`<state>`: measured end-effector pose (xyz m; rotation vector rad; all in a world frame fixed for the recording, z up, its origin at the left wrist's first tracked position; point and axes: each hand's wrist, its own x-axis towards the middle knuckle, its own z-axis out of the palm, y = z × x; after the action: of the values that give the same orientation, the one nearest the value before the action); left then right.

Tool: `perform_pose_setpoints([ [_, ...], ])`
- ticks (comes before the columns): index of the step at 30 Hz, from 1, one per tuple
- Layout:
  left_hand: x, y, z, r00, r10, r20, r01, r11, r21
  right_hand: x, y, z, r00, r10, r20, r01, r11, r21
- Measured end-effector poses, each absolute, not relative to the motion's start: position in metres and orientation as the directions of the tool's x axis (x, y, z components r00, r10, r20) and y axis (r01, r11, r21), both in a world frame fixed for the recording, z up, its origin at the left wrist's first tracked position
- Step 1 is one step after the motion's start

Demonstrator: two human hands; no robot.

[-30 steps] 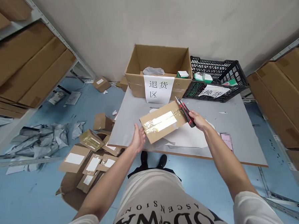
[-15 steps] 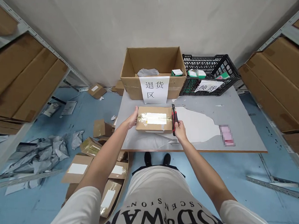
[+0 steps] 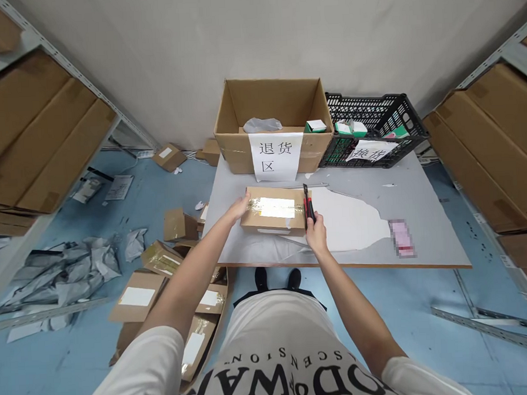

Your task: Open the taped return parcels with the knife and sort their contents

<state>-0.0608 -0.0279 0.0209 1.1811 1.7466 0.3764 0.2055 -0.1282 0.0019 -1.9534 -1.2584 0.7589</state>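
Note:
A taped cardboard box [image 3: 265, 224] with a white label [image 3: 277, 207] is at the near middle of the grey-topped table [image 3: 423, 212]. My left hand [image 3: 241, 206] grips its left end, with the thumb near the top edge. At the right end, my right hand [image 3: 316, 230] is closed round a red and black box cutter [image 3: 309, 206], which points away from me along the box's side. Whether the right fingers also press on the box is hard to make out. A white sheet [image 3: 357, 219] lies partly beneath the box.
Behind stand an open carton [image 3: 232, 149] with a paper sign and a black crate [image 3: 379, 159] holding green and white packs. A pink item [image 3: 401, 237] lies at right. Several boxes [image 3: 138, 295] fill the floor at left, near grey bags [image 3: 82, 272]. Shelves flank both sides.
The box has shifted slightly to the right and its near side sits a little lower. My left hand has moved with it, its thumb now nearer the top edge.

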Motion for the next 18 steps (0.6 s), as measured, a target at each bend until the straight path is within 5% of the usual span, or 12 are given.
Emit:
perform_pose_setpoints([
  [3,-0.053,-0.035,0.025,-0.142,0.937,-0.32,0.771,0.307,0.558,0.231,-0.133,-0.004,0.378,0.923,-0.074,0.436,-0.248,-0.865],
  [7,-0.031,-0.043,0.033,0.242,0.965,-0.101,0.904,-0.186,0.385,0.28,-0.139,-0.01,0.212,0.955,-0.208,0.235,-0.257,-0.938],
  [11,-0.011,-0.038,0.033,0.555,0.823,-0.121,0.82,-0.517,0.247,0.312,-0.144,-0.015,0.088,0.937,-0.339,0.236,-0.35,-0.907],
  [18,-0.01,-0.025,0.019,0.593,0.764,-0.254,0.805,-0.562,0.189,0.314,-0.147,-0.025,0.051,0.926,-0.375,0.227,-0.376,-0.898],
])
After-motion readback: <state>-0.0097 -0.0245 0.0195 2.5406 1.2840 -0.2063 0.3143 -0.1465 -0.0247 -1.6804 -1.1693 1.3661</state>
